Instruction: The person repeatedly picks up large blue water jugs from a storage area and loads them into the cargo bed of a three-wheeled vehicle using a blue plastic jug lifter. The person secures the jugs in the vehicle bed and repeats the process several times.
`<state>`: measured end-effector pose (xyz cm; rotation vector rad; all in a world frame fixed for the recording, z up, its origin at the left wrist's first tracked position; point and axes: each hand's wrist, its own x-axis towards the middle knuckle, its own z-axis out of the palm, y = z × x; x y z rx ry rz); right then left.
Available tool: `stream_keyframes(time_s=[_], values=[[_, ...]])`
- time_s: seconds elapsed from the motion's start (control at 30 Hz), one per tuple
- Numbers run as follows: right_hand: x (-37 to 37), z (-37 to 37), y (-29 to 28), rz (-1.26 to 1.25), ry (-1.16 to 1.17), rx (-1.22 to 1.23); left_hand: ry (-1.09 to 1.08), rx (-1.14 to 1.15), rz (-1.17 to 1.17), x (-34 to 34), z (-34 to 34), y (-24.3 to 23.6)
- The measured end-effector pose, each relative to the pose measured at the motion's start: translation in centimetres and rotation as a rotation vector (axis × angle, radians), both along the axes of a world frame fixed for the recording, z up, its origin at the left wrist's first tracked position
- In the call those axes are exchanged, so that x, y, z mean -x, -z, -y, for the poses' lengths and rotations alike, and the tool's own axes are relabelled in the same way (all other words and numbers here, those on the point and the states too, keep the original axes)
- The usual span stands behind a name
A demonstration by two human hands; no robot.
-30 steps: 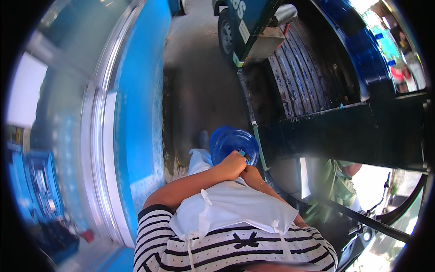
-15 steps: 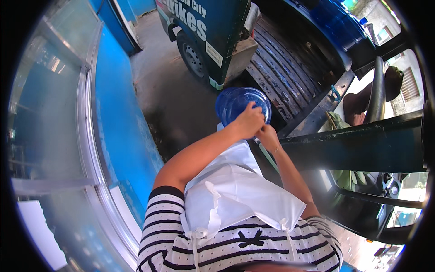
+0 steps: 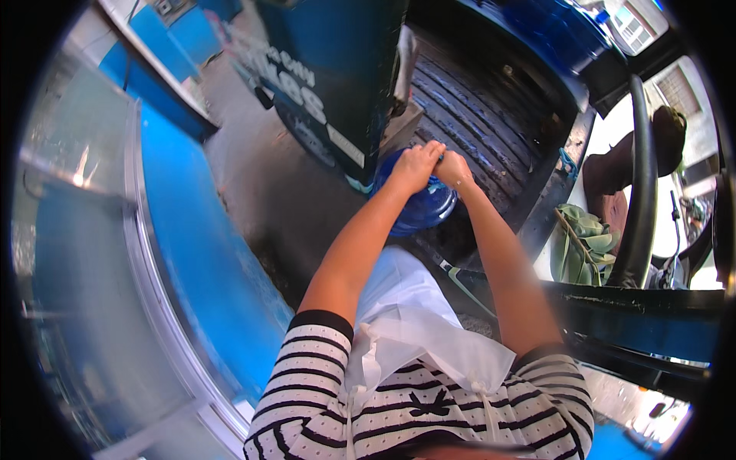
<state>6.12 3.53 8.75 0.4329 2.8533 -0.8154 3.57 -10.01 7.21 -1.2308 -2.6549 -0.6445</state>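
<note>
A large translucent blue water jug (image 3: 425, 208) hangs from both hands at the edge of a pickup's dark ribbed bed (image 3: 494, 134), held out ahead of my body. My left hand (image 3: 415, 167) has its fingers curled over the top of the jug, around its handle or neck, which is hidden. My right hand (image 3: 452, 171) is closed on the same part, just beside the left. A dark green vehicle panel (image 3: 353, 77) with white lettering stands just beyond the jug, to the left of the bed.
A blue wall (image 3: 192, 230) with a glass panel (image 3: 80, 230) runs along my left. More blue jugs (image 3: 560, 38) line the bed's far side. A black bar (image 3: 640, 176) and broad green leaves (image 3: 583, 241) are at right. Grey pavement (image 3: 238, 169) lies between wall and vehicle.
My arms have stretched forward, carrying the jug away from my apron up to the bed's edge. The view has turned, bringing more of the bed and green panel close in front.
</note>
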Motion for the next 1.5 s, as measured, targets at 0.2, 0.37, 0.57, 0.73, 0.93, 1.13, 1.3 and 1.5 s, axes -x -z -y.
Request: stream_keyframes(time_s=[0.2, 0.37, 0.57, 0.73, 0.93, 1.13, 1.3, 1.5], values=[[1.2, -2.7, 0.9, -0.174, -0.072, 0.111, 0.02, -0.176, 0.04, 2.1, -3.3, -0.3], [0.9, -1.7, 0.2, -0.064, -0.02, 0.063, 0.131, -0.121, 0.086, 3.6, -1.7, -0.6], [-0.2, -2.2, -0.4, -0.144, -0.011, 0.157, 0.263, -0.002, 0.21, 5.8, -2.7, -1.0], [-0.2, -2.2, 0.4, -0.089, 0.018, 0.155, 0.382, 0.064, 0.07, 6.9, -3.0, -1.5], [-0.1, -2.6, 0.3, -0.108, -0.034, 0.212, 0.514, 0.353, 0.135, 8.9, -4.7, -1.9], [0.3, -3.7, -1.4, 0.217, -0.031, 0.461, 0.667, 0.438, 0.323, 10.3, -6.2, -3.2], [1.6, -5.3, -1.2, 0.422, -0.128, 0.721, 0.68, 0.736, 0.359, 10.7, -7.3, -3.4], [2.1, -6.5, 0.3, 0.424, -0.309, 0.852, 0.591, 1.201, 0.802, 10.8, -9.6, -4.0]])
